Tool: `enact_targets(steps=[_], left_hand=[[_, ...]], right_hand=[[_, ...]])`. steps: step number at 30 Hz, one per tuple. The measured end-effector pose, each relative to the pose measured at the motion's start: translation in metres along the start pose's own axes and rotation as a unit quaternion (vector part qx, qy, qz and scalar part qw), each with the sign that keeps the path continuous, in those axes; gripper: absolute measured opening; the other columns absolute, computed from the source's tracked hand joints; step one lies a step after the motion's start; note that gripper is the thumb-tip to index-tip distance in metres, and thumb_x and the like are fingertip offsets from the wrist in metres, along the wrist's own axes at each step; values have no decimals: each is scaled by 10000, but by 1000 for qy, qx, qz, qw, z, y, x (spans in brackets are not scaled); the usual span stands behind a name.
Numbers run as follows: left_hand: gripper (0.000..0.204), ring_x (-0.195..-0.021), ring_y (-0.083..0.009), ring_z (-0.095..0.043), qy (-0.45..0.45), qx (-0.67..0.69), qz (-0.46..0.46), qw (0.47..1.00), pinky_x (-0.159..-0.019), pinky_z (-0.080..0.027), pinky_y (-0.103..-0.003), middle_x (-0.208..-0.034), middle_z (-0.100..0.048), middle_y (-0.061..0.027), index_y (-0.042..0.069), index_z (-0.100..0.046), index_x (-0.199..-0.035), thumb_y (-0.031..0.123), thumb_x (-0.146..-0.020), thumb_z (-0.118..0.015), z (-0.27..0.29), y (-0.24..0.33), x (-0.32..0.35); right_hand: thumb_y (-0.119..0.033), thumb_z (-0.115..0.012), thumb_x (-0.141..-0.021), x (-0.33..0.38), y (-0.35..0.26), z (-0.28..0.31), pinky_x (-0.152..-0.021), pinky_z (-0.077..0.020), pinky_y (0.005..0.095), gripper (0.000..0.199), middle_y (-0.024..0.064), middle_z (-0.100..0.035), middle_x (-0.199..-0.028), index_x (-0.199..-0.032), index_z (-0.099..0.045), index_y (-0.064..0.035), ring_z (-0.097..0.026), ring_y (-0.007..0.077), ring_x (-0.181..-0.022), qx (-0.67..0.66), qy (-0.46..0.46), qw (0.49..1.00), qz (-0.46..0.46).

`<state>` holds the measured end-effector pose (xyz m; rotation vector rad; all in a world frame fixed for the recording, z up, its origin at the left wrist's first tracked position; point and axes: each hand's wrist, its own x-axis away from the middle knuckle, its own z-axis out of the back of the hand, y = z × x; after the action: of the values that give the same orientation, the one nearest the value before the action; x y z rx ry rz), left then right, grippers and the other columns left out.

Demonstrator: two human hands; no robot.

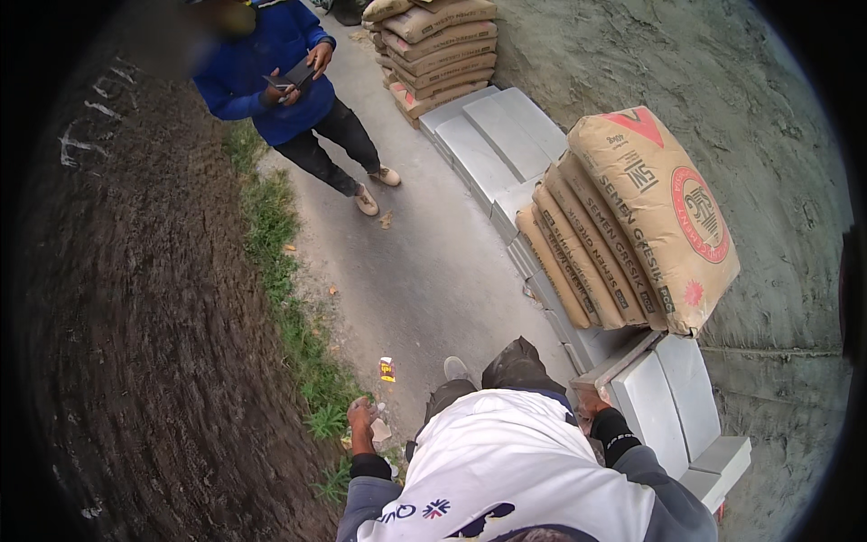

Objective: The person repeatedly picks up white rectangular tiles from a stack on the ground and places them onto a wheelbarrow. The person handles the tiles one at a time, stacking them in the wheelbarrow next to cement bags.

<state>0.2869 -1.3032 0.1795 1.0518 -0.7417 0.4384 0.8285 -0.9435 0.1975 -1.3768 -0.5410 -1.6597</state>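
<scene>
My left hand [362,416] hangs low at my side over the grassy path edge, its fingers loosely apart with nothing visible in them. On the other side, my right hand [591,403] is down beside a stack of smooth grey blocks [647,403], close to the end of a narrow grey-brown board-like piece [618,363]. Its fingers are partly hidden, so whether it grips that piece or only rests near it cannot be made out. Just beyond, several brown paper cement sacks [655,221] lean stacked on the blocks.
Ahead on the left, a person in a blue top [271,77] stands holding a dark, flat, folded item [296,79]. More grey blocks [492,149] and another sack pile [438,50] line the rough wall [659,54]. Grass [280,280] borders the concrete path [361,262]; a small wrapper [387,369] lies there.
</scene>
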Motion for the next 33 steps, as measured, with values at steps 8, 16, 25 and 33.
enact_targets(steps=[8, 16, 25, 33], left_hand=[[400, -965, -284, -674, -103, -174, 36, 979, -825, -552, -409, -1226, -659, -140, 22, -586, -1271, 307, -990, -603, -114, 105, -72], [380, -1030, -327, -670, -102, -202, 45, 973, -831, -545, -424, -1227, -639, -135, 6, -584, -1227, 266, -961, -658, -191, 218, -110], [407, -1001, -279, -665, -97, -168, 22, 981, -817, -546, -389, -1155, -656, -128, 13, -563, -1262, 273, -959, -647, -256, 339, -148], [416, -808, -229, -640, -128, -304, 49, 943, -667, -523, -374, -995, -660, -83, 10, -595, -1210, 318, -943, -681, -309, 436, -285]], right_hand=[[-293, -623, -942, -81, -12, 7, -526, -531, 414, 511, 181, -704, -916, -1374, -508, -47, -659, 258, -619, 70, -24, 997, 14], [-346, -607, -950, -138, -311, 57, -529, -495, 352, 349, 77, -635, -845, -1090, -628, -26, -593, 190, -636, -109, 34, 991, 68], [-322, -578, -980, -173, -546, 127, -559, -470, 291, 295, 19, -649, -847, -1121, -659, -76, -575, 131, -640, -243, 38, 950, 192], [-365, -613, -943, -247, -480, 88, -565, -510, 337, 409, 84, -665, -792, -1130, -645, -2, -605, 180, -594, -213, 126, 969, 12]])
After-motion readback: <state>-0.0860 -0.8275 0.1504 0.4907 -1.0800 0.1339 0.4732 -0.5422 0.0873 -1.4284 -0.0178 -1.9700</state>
